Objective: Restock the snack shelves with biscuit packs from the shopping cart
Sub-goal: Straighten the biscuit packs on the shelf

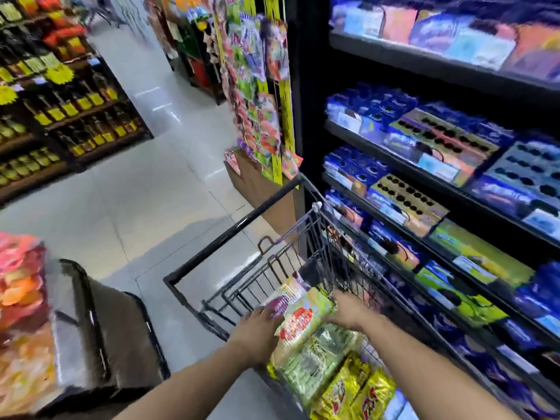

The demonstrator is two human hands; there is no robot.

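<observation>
A wire shopping cart stands in front of me beside the dark snack shelves on the right. In the cart lie biscuit packs: a pale green pack with a red label on top, a green pack under it and yellow packs nearest me. My left hand holds the left side of the top pack. My right hand holds its right side. The picture is blurred, so how the fingers lie is unclear.
The shelves carry blue, gold and green biscuit boxes. Hanging snack strips and a cardboard box stand past the cart's front. A black stand with orange packs is at my left. Bottle shelves line the tiled aisle.
</observation>
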